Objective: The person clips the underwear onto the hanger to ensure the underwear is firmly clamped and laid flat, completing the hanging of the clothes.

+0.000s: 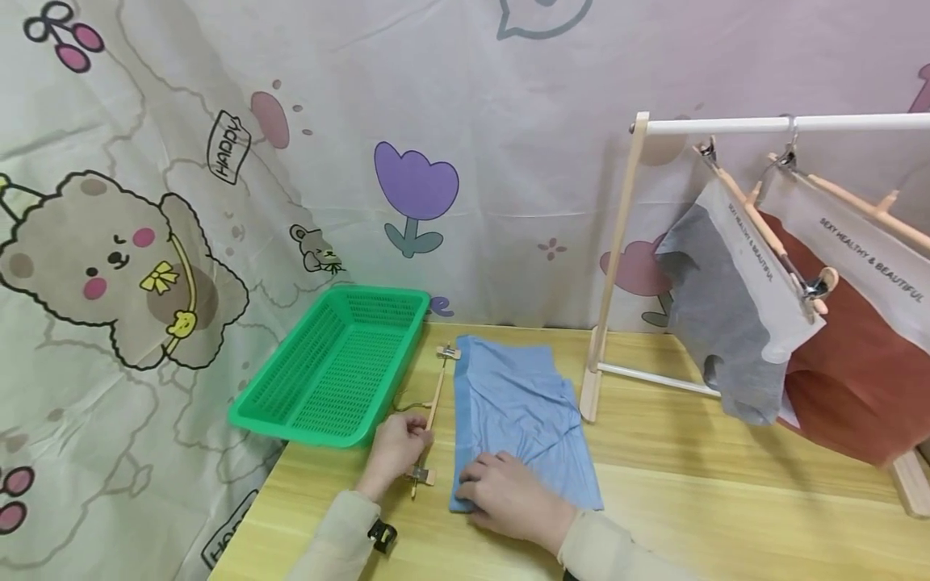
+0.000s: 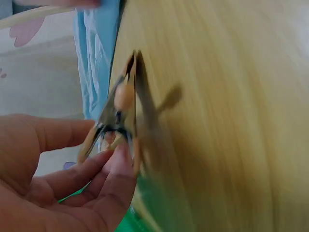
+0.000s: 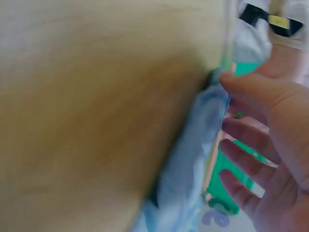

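Note:
My left hand (image 1: 395, 448) holds a wooden clip hanger (image 1: 436, 399) by its bar, close to the near clip (image 1: 421, 475). In the left wrist view that clip (image 2: 118, 108) is seen end-on, with thumb and fingers around its handle end. A pair of light blue underpants (image 1: 519, 411) lies spread on the table to the hanger's right, its waistband toward the hanger. At the near waistband corner rests my right hand (image 1: 512, 496). Its thumb tip touches the cloth edge (image 3: 193, 145) in the right wrist view, while the other fingers are spread loosely over it.
A green plastic basket (image 1: 247, 415) stands left of the hanger, at the table's left side. To the right, a rack (image 1: 617, 242) with a white rail carries grey underpants (image 1: 715, 298) and rust-red underpants (image 1: 850, 387) on clip hangers. A printed cloth hangs behind the table.

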`<control>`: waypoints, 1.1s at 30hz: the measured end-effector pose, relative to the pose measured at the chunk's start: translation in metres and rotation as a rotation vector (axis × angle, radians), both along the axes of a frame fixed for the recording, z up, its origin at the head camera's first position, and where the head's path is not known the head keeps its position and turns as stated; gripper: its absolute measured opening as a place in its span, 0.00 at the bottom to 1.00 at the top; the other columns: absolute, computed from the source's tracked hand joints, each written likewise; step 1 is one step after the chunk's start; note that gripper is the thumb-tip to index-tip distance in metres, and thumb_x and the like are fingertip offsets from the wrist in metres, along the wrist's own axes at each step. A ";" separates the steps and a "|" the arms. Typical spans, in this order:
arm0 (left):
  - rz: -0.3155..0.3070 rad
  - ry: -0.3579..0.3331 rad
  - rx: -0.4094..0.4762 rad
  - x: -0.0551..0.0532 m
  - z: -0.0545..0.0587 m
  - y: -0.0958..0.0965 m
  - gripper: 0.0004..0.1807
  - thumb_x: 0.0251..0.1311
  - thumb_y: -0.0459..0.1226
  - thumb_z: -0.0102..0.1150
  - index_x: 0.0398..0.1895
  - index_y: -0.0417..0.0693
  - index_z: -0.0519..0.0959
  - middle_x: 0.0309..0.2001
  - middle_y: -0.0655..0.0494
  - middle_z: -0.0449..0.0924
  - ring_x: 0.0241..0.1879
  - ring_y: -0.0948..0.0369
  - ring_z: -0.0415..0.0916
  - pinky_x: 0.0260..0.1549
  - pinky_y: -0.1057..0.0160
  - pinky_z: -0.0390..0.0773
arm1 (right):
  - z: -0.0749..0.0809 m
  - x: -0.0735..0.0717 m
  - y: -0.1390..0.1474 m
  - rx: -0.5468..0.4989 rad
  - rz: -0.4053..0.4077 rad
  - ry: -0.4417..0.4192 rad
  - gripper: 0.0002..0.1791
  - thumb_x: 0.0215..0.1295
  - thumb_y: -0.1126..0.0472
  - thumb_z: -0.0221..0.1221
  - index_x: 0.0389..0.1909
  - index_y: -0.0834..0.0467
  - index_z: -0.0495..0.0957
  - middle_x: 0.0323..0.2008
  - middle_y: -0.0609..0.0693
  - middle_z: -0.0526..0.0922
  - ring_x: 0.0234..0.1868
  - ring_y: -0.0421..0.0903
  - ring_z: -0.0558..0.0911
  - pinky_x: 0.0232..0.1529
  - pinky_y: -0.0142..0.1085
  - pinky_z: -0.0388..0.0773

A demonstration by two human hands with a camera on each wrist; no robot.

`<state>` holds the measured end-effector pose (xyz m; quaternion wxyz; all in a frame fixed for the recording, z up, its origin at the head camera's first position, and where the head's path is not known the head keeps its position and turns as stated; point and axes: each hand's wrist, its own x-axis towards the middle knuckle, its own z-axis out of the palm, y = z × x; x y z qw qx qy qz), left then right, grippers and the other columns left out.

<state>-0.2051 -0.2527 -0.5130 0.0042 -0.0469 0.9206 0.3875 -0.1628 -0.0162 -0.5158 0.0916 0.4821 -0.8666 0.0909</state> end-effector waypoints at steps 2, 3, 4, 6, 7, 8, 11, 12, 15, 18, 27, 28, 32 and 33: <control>-0.037 0.028 -0.047 0.008 0.005 -0.002 0.11 0.67 0.32 0.68 0.47 0.33 0.87 0.34 0.52 0.87 0.32 0.62 0.80 0.35 0.60 0.83 | -0.004 0.000 -0.005 0.001 0.009 -0.003 0.12 0.63 0.45 0.76 0.46 0.41 0.91 0.49 0.38 0.88 0.49 0.37 0.84 0.44 0.31 0.78; -0.052 0.040 -0.072 0.013 0.008 -0.003 0.09 0.67 0.32 0.68 0.45 0.34 0.87 0.33 0.52 0.86 0.31 0.62 0.79 0.34 0.60 0.83 | -0.005 0.000 -0.007 0.004 0.004 -0.001 0.12 0.62 0.45 0.76 0.45 0.40 0.92 0.47 0.37 0.88 0.47 0.36 0.83 0.42 0.31 0.77; -0.068 0.050 -0.099 0.018 0.010 -0.003 0.07 0.67 0.33 0.68 0.41 0.35 0.87 0.31 0.53 0.85 0.29 0.62 0.78 0.32 0.61 0.82 | -0.007 0.000 -0.008 0.004 -0.006 0.003 0.11 0.62 0.45 0.76 0.43 0.40 0.92 0.46 0.37 0.88 0.46 0.36 0.83 0.41 0.30 0.76; -0.089 0.069 -0.162 0.028 0.015 -0.005 0.06 0.66 0.33 0.70 0.33 0.38 0.84 0.27 0.54 0.81 0.27 0.62 0.75 0.28 0.62 0.79 | -0.008 0.000 -0.009 -0.002 -0.024 0.023 0.10 0.60 0.45 0.77 0.41 0.39 0.92 0.45 0.37 0.89 0.44 0.36 0.83 0.41 0.30 0.76; -0.093 0.076 -0.200 0.033 0.017 -0.006 0.08 0.66 0.34 0.71 0.30 0.40 0.83 0.26 0.55 0.79 0.26 0.62 0.73 0.27 0.63 0.76 | -0.008 0.000 -0.010 -0.003 -0.029 0.040 0.08 0.60 0.45 0.77 0.39 0.39 0.93 0.44 0.37 0.89 0.43 0.36 0.83 0.40 0.30 0.76; -0.093 0.077 -0.235 0.038 0.018 -0.008 0.11 0.65 0.35 0.72 0.27 0.42 0.80 0.25 0.56 0.77 0.25 0.62 0.71 0.25 0.64 0.74 | -0.008 0.001 -0.011 -0.004 -0.033 0.060 0.07 0.61 0.45 0.76 0.38 0.38 0.93 0.43 0.37 0.89 0.43 0.36 0.83 0.40 0.30 0.76; -0.094 0.050 -0.277 0.049 0.020 -0.015 0.16 0.64 0.36 0.74 0.23 0.45 0.76 0.22 0.56 0.73 0.23 0.61 0.69 0.23 0.65 0.69 | -0.009 0.001 -0.014 -0.021 -0.041 0.096 0.04 0.63 0.46 0.75 0.35 0.39 0.93 0.38 0.36 0.88 0.38 0.35 0.81 0.36 0.29 0.74; -0.093 0.038 -0.272 0.051 0.019 -0.017 0.15 0.63 0.36 0.74 0.23 0.45 0.77 0.22 0.57 0.73 0.23 0.62 0.68 0.23 0.65 0.68 | -0.009 0.001 -0.015 -0.030 -0.048 0.095 0.03 0.63 0.47 0.74 0.34 0.40 0.93 0.36 0.36 0.86 0.36 0.35 0.80 0.34 0.28 0.72; -0.098 -0.016 -0.210 0.054 0.016 -0.021 0.13 0.65 0.35 0.72 0.25 0.46 0.78 0.22 0.58 0.73 0.21 0.63 0.67 0.22 0.68 0.67 | -0.012 0.000 -0.018 -0.068 -0.081 0.069 0.03 0.63 0.50 0.73 0.30 0.42 0.90 0.29 0.36 0.82 0.30 0.34 0.76 0.30 0.27 0.69; -0.103 -0.057 -0.150 0.053 0.014 -0.021 0.11 0.65 0.34 0.71 0.26 0.48 0.80 0.23 0.59 0.74 0.22 0.63 0.67 0.23 0.68 0.66 | -0.014 0.000 -0.020 -0.095 -0.115 0.060 0.05 0.60 0.52 0.74 0.28 0.43 0.88 0.27 0.36 0.80 0.27 0.33 0.76 0.28 0.28 0.70; -0.177 -0.200 0.155 0.047 0.011 -0.023 0.10 0.67 0.36 0.71 0.36 0.41 0.79 0.27 0.50 0.83 0.25 0.59 0.84 0.23 0.64 0.81 | -0.014 -0.001 -0.027 -0.116 -0.174 0.084 0.07 0.61 0.53 0.75 0.29 0.47 0.86 0.25 0.39 0.84 0.24 0.34 0.80 0.27 0.27 0.77; -0.194 -0.216 0.199 0.045 0.009 -0.024 0.10 0.67 0.36 0.70 0.38 0.38 0.79 0.28 0.49 0.84 0.26 0.59 0.84 0.24 0.64 0.83 | -0.013 -0.001 -0.026 -0.127 -0.177 0.060 0.08 0.62 0.54 0.75 0.28 0.48 0.85 0.24 0.39 0.84 0.23 0.34 0.80 0.27 0.27 0.77; -0.251 -0.280 0.301 0.039 0.003 -0.032 0.11 0.68 0.34 0.69 0.40 0.31 0.82 0.30 0.46 0.87 0.27 0.61 0.83 0.28 0.67 0.86 | -0.012 -0.004 -0.023 -0.181 -0.173 -0.030 0.12 0.63 0.58 0.73 0.23 0.49 0.82 0.22 0.40 0.84 0.21 0.34 0.78 0.24 0.26 0.77; -0.265 -0.293 0.305 0.038 0.002 -0.034 0.10 0.68 0.34 0.68 0.39 0.31 0.83 0.30 0.47 0.87 0.27 0.61 0.83 0.29 0.67 0.86 | -0.012 -0.004 -0.022 -0.186 -0.169 -0.040 0.12 0.64 0.58 0.72 0.23 0.49 0.81 0.22 0.40 0.83 0.21 0.34 0.77 0.24 0.27 0.76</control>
